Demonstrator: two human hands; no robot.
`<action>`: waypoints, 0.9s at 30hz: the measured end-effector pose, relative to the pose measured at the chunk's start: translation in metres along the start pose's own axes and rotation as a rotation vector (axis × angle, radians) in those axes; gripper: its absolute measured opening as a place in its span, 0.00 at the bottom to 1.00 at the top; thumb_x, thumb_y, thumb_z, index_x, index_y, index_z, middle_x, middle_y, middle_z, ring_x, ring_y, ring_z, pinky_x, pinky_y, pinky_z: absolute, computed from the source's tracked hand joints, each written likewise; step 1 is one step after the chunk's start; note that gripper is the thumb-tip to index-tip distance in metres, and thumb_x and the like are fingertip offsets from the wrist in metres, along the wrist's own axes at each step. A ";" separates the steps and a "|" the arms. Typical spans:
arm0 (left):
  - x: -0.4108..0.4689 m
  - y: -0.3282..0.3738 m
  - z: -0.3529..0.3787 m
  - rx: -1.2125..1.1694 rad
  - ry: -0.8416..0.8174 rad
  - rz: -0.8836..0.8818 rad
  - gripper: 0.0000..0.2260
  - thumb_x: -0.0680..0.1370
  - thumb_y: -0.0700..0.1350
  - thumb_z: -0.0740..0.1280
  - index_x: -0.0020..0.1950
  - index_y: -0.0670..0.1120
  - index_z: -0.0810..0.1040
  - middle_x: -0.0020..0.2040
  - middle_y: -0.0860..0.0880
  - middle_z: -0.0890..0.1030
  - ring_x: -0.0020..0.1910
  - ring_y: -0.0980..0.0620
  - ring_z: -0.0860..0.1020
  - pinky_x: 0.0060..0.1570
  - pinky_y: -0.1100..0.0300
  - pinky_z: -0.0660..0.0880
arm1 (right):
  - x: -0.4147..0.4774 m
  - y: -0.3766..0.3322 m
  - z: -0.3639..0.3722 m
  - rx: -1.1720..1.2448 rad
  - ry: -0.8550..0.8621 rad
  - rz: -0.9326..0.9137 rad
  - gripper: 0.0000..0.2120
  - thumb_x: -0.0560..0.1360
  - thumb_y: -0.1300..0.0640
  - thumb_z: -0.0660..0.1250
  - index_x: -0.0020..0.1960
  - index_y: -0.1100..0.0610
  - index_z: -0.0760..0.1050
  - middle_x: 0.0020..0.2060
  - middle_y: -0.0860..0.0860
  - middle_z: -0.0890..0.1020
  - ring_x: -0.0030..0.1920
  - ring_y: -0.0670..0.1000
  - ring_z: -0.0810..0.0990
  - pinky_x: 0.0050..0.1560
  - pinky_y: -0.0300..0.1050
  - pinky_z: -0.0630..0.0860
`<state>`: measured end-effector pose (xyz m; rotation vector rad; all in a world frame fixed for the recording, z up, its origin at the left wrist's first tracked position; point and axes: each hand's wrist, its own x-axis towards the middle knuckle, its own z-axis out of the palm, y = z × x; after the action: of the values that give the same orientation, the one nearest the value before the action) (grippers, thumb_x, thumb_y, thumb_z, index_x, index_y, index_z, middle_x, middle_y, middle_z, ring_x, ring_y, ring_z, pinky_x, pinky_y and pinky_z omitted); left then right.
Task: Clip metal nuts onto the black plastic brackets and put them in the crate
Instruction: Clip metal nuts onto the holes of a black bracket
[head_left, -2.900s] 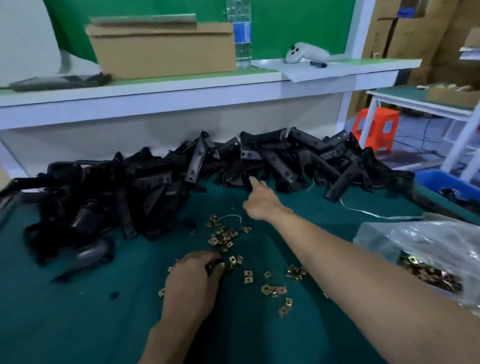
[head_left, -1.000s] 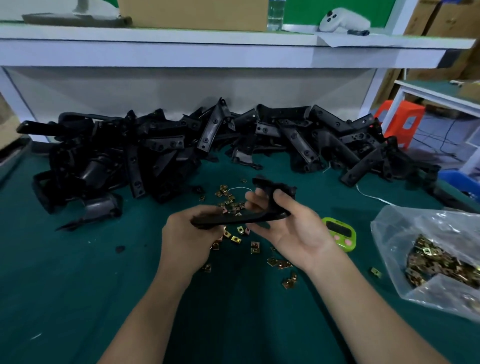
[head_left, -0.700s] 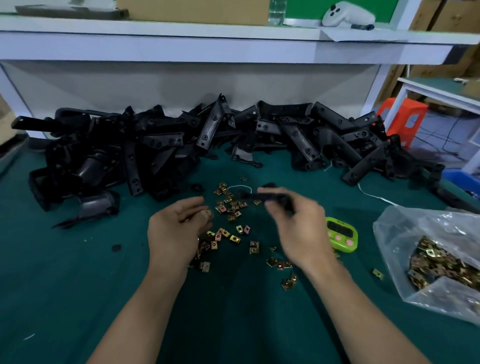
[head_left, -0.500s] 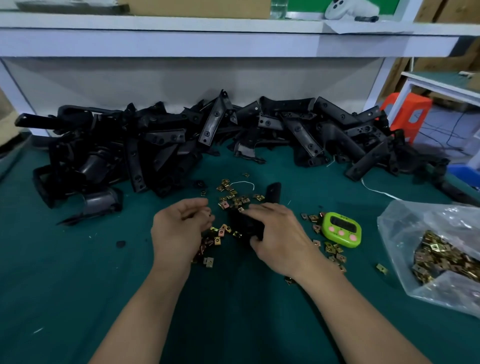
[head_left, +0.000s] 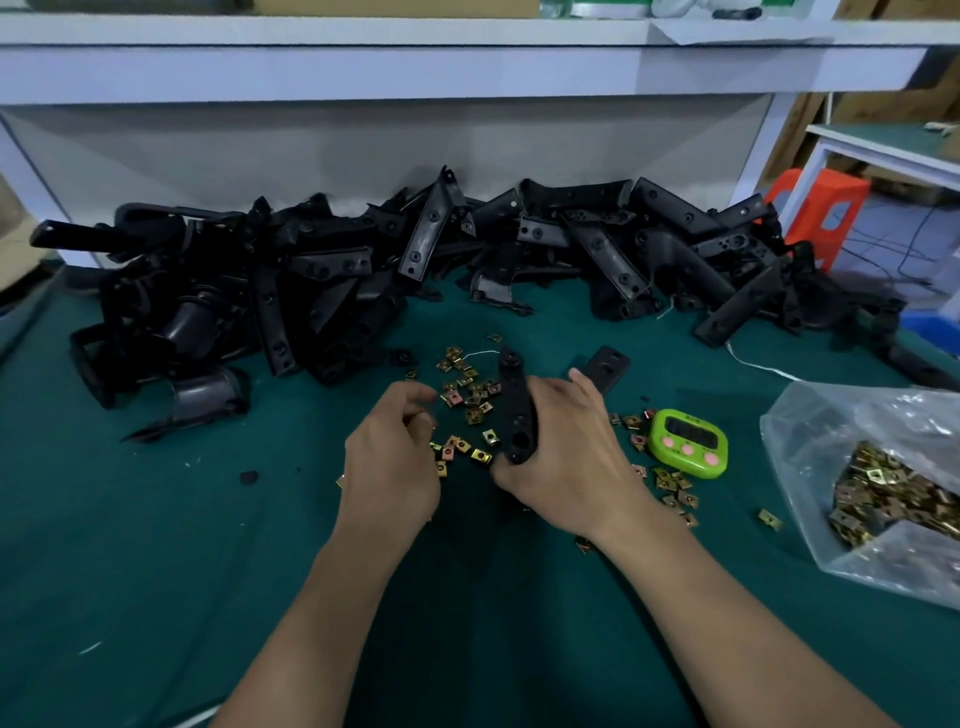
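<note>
My right hand (head_left: 566, 457) grips a black plastic bracket (head_left: 516, 410), which stands on edge with one arm toward me and its other arm (head_left: 605, 369) sticking out beyond my fingers. My left hand (head_left: 392, 457) hovers just left of it with its fingers curled over the loose metal nuts (head_left: 467, 400) scattered on the green table; whether it pinches a nut is hidden. A long heap of black brackets (head_left: 363, 270) runs along the back of the table.
A green timer (head_left: 688, 441) lies right of my right hand, with more nuts (head_left: 672, 486) around it. A clear bag of nuts (head_left: 893, 488) sits at the right edge. A white shelf (head_left: 415, 67) overhangs the back. An orange stool (head_left: 821, 208) stands at the far right.
My right hand has turned the bracket up on edge and brought it nearer. My left hand let go of it and dropped to the scattered nuts.
</note>
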<state>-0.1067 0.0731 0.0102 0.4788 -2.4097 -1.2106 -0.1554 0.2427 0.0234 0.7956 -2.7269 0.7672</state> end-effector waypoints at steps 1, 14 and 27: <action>0.001 -0.001 -0.001 0.028 -0.006 -0.005 0.11 0.84 0.39 0.60 0.60 0.53 0.77 0.48 0.58 0.81 0.45 0.62 0.76 0.34 0.74 0.69 | 0.001 -0.002 0.001 -0.013 0.025 -0.010 0.16 0.65 0.42 0.68 0.43 0.48 0.64 0.37 0.42 0.71 0.47 0.49 0.72 0.77 0.46 0.53; 0.003 0.005 -0.005 -0.368 -0.124 -0.058 0.19 0.72 0.36 0.77 0.47 0.62 0.82 0.41 0.56 0.87 0.39 0.57 0.85 0.35 0.66 0.77 | -0.003 -0.014 0.006 -0.101 0.104 -0.061 0.17 0.66 0.54 0.72 0.46 0.49 0.65 0.35 0.41 0.69 0.40 0.48 0.68 0.55 0.44 0.64; -0.002 0.008 0.004 -0.188 -0.125 0.050 0.15 0.78 0.33 0.68 0.47 0.54 0.82 0.39 0.62 0.83 0.40 0.68 0.79 0.39 0.77 0.69 | -0.004 -0.012 0.013 0.194 0.190 -0.044 0.17 0.74 0.57 0.66 0.46 0.40 0.60 0.34 0.41 0.69 0.39 0.45 0.68 0.51 0.42 0.61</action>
<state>-0.1080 0.0812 0.0142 0.2920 -2.3633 -1.4666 -0.1461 0.2289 0.0165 0.7741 -2.4864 1.0525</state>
